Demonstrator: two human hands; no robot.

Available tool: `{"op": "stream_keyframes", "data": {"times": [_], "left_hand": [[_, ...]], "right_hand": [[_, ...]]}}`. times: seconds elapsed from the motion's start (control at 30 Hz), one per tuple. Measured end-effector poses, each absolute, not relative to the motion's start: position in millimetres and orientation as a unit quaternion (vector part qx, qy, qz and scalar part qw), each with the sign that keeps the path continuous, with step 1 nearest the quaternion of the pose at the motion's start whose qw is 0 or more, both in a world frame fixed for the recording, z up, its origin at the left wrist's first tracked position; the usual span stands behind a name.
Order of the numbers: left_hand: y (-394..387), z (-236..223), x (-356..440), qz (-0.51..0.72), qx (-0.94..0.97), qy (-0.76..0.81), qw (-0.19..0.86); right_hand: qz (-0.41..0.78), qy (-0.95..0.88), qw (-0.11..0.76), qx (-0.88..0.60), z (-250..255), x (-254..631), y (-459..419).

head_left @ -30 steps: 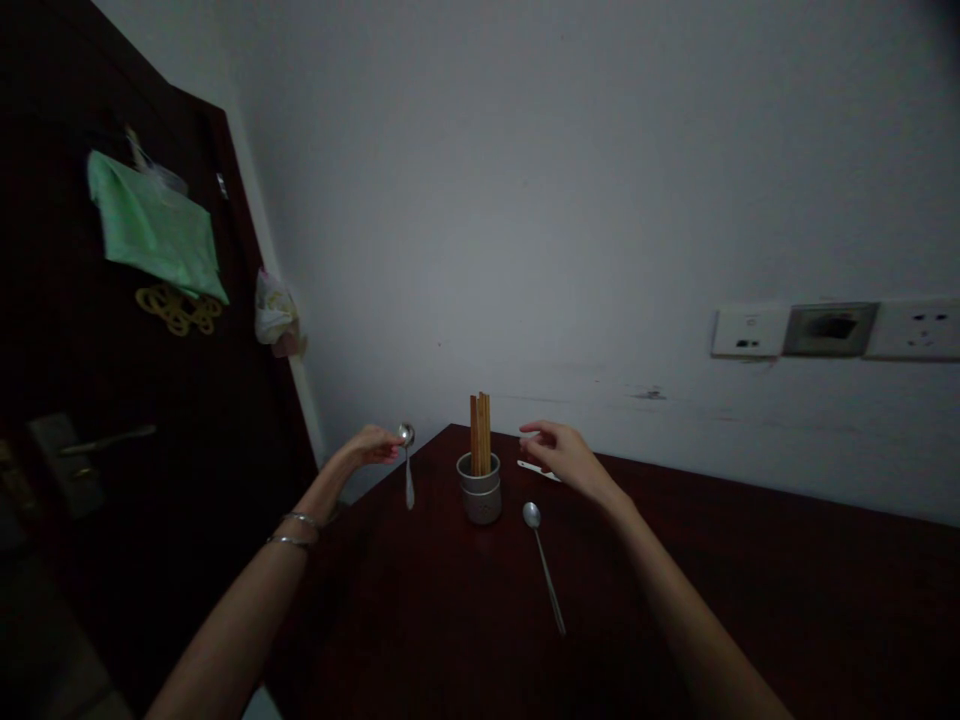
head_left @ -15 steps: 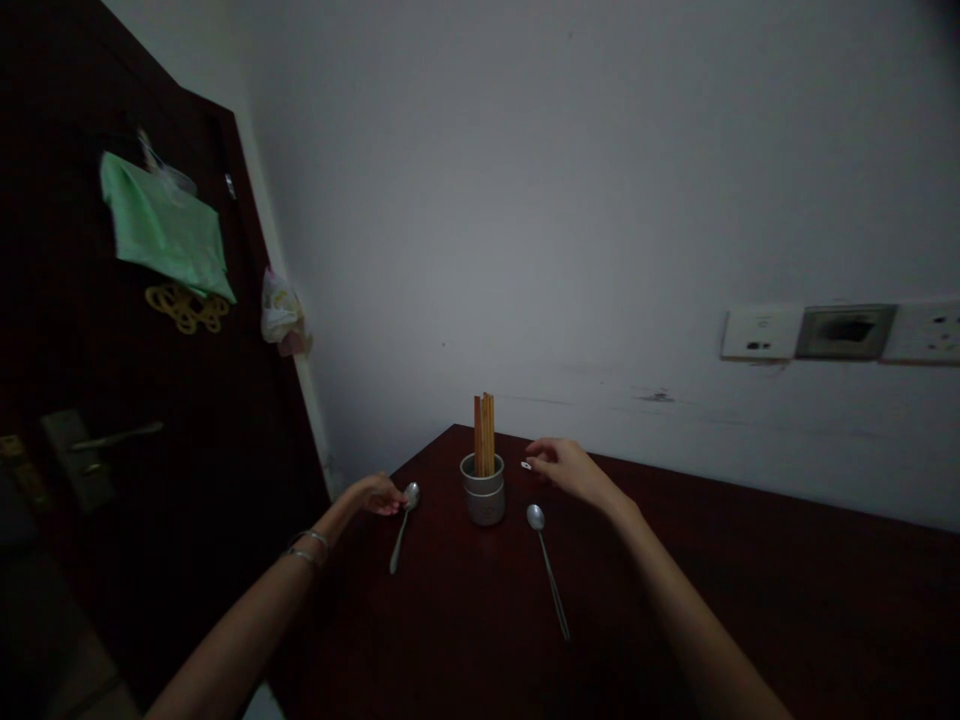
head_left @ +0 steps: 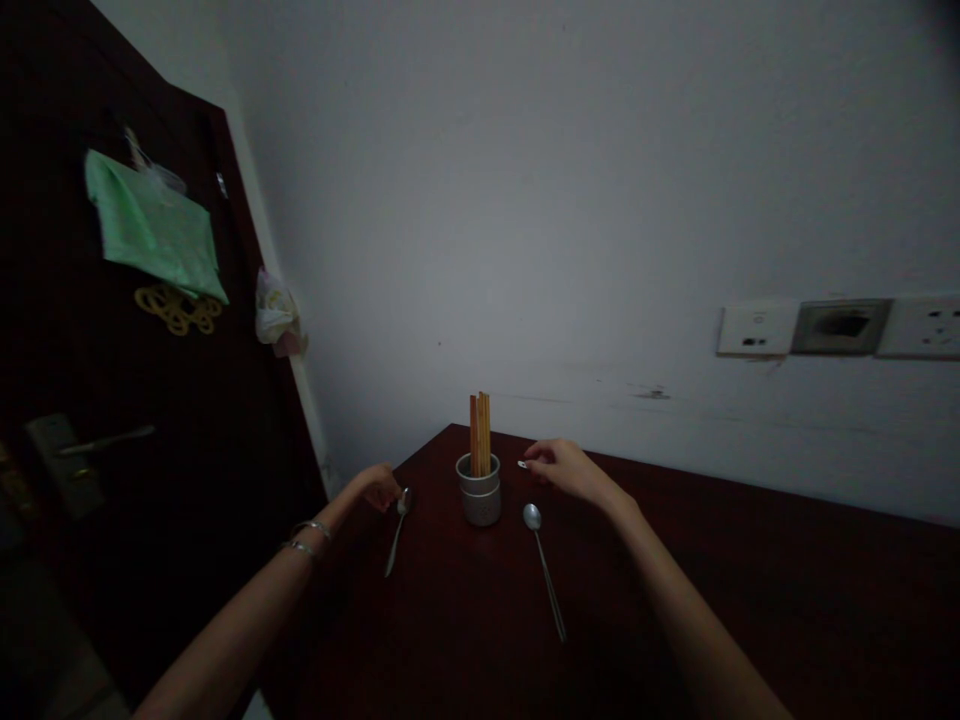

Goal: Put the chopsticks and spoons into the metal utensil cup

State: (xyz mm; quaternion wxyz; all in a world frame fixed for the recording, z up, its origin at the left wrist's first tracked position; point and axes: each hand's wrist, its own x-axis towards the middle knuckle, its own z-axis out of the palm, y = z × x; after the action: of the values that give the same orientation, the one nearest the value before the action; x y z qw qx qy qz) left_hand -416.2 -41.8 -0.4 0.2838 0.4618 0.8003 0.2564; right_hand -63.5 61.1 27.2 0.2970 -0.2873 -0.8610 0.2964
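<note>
And here's the left hand (head_left: 381,488) at the short spoon's (head_left: 396,535) bowl, right hand (head_left: 562,470) over the white utensil (head_left: 522,463) — can't tell if either grips — chopsticks (head_left: 480,433) upright in the cup (head_left: 481,500) between

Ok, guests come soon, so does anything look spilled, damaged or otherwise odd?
Dark scuffs mar the pale wall above the dark red table, and the grey wall plate, unlike the white socket plates beside it, shows a blackish patch. I see no spill.
</note>
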Motion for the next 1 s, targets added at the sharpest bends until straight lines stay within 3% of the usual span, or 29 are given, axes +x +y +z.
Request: {"op": "stream_keyframes", "data": {"times": [0.1,0.2,0.37,0.53,1.0], "left_hand": [[-20.9,21.6,-406.5,0.254,0.446,0.827,0.231],[4.9,42.6,-383.0,0.355,0.474,0.778,0.207],[30.0,48.1,-336.2,0.525,0.5,0.602,0.334],[33.8,35.0,-315.1,0.491,0.518,0.553,0.43],[29.4,25.6,-320.9,0.464,0.532,0.541,0.456]], "right_hand": [[0.297,-0.861,0.298,-0.286,27.7,-63.1,62.9],[0.305,-0.858,0.294,-0.291,26.2,-63.7,65.4],[0.302,-0.857,0.299,-0.29,25.9,-63.4,64.9],[0.288,-0.864,0.301,-0.283,30.6,-61.5,59.5],[0.289,-0.87,0.281,-0.283,31.1,-60.3,61.7]]}}
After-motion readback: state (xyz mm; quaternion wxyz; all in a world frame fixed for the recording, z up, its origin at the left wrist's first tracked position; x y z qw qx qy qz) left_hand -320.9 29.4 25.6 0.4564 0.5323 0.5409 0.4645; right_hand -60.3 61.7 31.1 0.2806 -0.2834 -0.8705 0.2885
